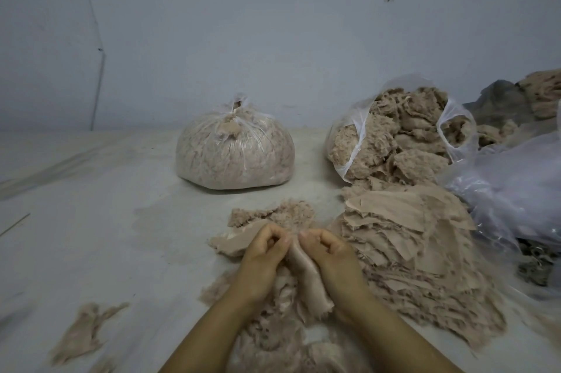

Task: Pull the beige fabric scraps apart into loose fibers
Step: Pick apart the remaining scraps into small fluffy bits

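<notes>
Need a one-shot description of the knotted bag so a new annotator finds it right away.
Start at the pale blue back wall and drop to the floor below it. Two clear plastic bags of beige fibers sit there side by side. The knotted bag is the left one: round, tied shut at the top and standing alone, while the open bag spills scraps onto the pile.

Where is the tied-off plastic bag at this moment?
In the head view the tied-off plastic bag sits on the floor centre-left near the wall, left of the open bag of scraps and beyond both hands.
</notes>
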`<state>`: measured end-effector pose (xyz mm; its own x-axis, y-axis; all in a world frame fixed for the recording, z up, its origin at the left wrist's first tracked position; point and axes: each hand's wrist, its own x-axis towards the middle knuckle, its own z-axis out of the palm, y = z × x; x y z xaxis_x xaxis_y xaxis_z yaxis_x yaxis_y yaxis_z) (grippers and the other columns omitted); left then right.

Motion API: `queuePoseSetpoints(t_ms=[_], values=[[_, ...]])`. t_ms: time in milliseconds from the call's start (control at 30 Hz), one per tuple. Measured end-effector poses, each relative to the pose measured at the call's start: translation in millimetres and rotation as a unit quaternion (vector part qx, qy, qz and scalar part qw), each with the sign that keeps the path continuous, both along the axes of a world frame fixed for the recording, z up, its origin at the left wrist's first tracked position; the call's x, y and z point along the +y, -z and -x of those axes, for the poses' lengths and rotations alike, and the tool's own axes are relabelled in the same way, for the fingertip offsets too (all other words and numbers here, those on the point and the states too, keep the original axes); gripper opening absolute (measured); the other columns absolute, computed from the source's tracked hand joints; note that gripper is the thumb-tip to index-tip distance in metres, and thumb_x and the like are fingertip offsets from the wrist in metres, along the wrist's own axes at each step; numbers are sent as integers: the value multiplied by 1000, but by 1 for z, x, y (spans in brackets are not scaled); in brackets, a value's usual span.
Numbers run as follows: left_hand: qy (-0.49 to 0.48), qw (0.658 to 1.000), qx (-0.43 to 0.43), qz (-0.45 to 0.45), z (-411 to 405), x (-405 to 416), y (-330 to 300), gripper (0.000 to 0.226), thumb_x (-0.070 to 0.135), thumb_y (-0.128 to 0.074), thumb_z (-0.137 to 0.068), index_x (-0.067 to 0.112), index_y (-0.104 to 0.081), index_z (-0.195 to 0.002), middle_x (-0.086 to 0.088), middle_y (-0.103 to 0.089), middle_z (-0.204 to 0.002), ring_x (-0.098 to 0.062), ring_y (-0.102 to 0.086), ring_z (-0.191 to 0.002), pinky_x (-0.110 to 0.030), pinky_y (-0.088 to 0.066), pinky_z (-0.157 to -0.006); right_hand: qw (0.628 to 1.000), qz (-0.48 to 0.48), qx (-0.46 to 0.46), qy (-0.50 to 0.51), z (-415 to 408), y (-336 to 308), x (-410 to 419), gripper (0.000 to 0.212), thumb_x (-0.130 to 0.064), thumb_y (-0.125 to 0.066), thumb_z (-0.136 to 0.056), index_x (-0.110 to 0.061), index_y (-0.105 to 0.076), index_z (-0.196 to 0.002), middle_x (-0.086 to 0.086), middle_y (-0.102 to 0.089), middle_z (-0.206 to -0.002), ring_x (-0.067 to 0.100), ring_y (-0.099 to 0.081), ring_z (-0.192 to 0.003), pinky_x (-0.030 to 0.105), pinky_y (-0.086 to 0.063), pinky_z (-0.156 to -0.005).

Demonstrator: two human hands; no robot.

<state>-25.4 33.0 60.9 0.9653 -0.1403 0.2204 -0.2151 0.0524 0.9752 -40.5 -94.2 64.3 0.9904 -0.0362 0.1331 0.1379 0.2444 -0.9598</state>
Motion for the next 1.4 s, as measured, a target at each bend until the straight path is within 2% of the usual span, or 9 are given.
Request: queuePoseSetpoints(t_ms=[167, 433, 600, 667, 833, 933, 1100, 1233, 1400], values=[[-32, 999, 8, -28, 2, -10, 4, 21, 28, -52, -95, 18, -56, -77, 8, -61, -69, -8, -58, -67, -25, -50, -64, 997, 9, -13, 76, -4, 3, 2, 19, -15, -56, -94, -12, -65, -78, -3, -66, -63, 6, -60, -58, 18, -47, -52], [-103, 990, 44, 83, -15, 18, -2, 33, 27, -47, -97, 11, -44, -69, 3, -30, -48, -7, -21, -37, -16, -18, -34, 979, 20, -25, 202, -18, 4, -23, 21, -18, -58, -94, -17, -66, -75, -5, -65, -66, 12, -56, -65, 24, -45, -61], [66, 995, 25, 68, -8, 15, -2, 44, 52, -62, -80, 21, -60, -111, -4, -68, -80, -11, -44, -47, -25, -40, -43, 989, 23, -53, 137, -19, -11, -19, 23, -26, -54, -96, -20, -65, -77, -4, -65, -67, 10, -57, -63, 25, -47, -59], [151, 986, 65, 31, -4, 10, 2, 57, 52, -71, -77, 27, -53, -124, -2, -63, -71, -12, -42, -46, -26, -39, -42, 994, 11, -60, 88, -17, -14, -14, 26, -26, -53, -97, -20, -64, -75, 3, -64, -70, 17, -56, -65, 34, -48, -61], [96, 988, 95, 70, -5, 11, -1, 24, 30, -68, -76, 7, -61, -76, 2, -40, -48, -6, -31, -38, -17, -29, -34, 976, 104, -73, 178, -23, -23, -23, 28, -28, -54, -96, -22, -61, -70, -6, -57, -60, 5, -50, -53, 21, -43, -50], [4, 989, 71, 127, -11, 19, -8, 18, 18, -61, -85, 4, -56, -73, 0, -45, -52, -7, -33, -38, -18, -31, -35, 945, 143, -70, 286, -35, -39, -49, 21, -28, -57, -95, -22, -65, -75, 0, -63, -69, 10, -54, -58, 25, -44, -55], [-2, 992, 52, -113, -17, 53, -14, 3, 16, -68, -86, 14, -70, -84, 1, -60, -59, -11, -52, -49, -20, -43, -48, 877, 322, -36, 354, -46, -65, -103, 13, -27, -52, -95, -19, -62, -95, 4, -66, -100, 23, -58, -94, 35, -45, -79], [160, 917, 12, -364, -16, 57, -4, 34, 24, -83, -70, 38, -69, -98, 24, -67, -98, 11, -60, -88, -5, -44, -77, 808, 458, -124, 349, -28, -52, -87, 21, -18, -56, -92, -15, -59, -113, 8, -54, -115, 26, -44, -114, 36, -33, -94], [-74, 941, -88, -318, -25, 36, 20, 20, 11, -63, -89, 28, -71, -97, 20, -62, -96, 6, -57, -90, -1, -40, -79, 837, 514, -188, 18, 10, 0, -22, 12, -22, -56, -94, -21, -65, -102, -7, -58, -99, 7, -50, -92, 21, -38, -82]])
